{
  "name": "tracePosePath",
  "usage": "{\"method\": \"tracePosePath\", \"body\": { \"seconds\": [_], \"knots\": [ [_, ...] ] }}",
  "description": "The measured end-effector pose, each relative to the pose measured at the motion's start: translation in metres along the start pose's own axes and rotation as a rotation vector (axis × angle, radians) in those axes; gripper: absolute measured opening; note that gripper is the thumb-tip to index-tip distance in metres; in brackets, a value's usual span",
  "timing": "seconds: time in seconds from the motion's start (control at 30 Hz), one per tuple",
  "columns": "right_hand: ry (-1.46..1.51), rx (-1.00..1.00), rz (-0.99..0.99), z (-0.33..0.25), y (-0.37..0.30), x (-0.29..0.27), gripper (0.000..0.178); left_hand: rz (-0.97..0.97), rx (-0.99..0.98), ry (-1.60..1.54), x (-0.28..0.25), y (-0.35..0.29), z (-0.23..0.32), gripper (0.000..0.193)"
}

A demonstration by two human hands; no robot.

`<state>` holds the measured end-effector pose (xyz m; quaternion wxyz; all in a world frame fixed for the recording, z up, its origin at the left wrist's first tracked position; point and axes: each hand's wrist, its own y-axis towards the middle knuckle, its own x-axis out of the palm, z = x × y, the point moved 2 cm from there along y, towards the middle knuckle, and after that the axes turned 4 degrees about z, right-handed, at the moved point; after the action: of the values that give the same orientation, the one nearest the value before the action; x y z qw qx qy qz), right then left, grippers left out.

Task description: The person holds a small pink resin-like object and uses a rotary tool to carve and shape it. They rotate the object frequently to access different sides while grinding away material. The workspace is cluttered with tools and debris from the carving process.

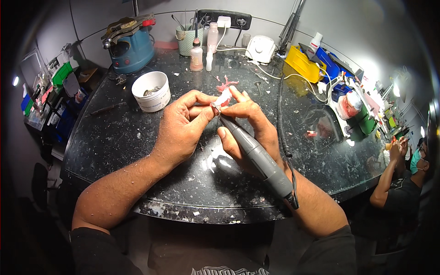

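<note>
One pink-and-white piece (223, 98), one grey power tool (252, 149)
Left hand (183, 121): narrow grip pinching the piece over the counter (121, 146); right hand (256, 121): grip wrapped around the tool. One white tub (153, 101) stands near.

A tub (151, 104) is set left of the left hand (184, 120). Farther back, a bottle (196, 60) is placed before a basket (186, 44). In the right hand (253, 120), a tool (255, 152) is held.

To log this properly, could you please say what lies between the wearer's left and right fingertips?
The head view shows a pinkish piece and the grey handpiece's tip.
</note>
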<state>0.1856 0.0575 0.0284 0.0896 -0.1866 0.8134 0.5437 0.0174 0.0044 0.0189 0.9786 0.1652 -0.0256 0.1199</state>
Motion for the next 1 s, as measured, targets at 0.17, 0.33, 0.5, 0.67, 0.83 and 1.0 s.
{"method": "tracePosePath", "body": {
  "seconds": [0.17,0.33,0.5,0.67,0.83,1.0],
  "knots": [
    [0.023,0.03,0.052,0.003,-0.001,-0.003,0.041,0.004,0.045,-0.028,0.005,0.001,0.001,0.013],
    [0.026,0.03,0.016,0.001,-0.001,0.0,0.039,0.005,0.017,-0.013,0.0,0.0,-0.003,0.013],
    [0.015,0.033,0.01,0.0,0.0,-0.003,0.039,-0.007,0.033,-0.033,0.004,0.0,0.0,0.013],
    [0.095,0.024,0.073,0.01,-0.003,-0.001,0.039,0.0,0.032,-0.063,0.006,0.0,0.003,0.013],
    [0.092,0.006,0.023,0.003,0.0,-0.003,0.038,-0.034,0.006,-0.038,0.001,0.0,0.002,0.016],
    [0.075,0.0,0.037,0.005,0.0,-0.002,0.038,-0.036,0.014,-0.037,0.002,0.0,0.002,0.015]
  ]
}}
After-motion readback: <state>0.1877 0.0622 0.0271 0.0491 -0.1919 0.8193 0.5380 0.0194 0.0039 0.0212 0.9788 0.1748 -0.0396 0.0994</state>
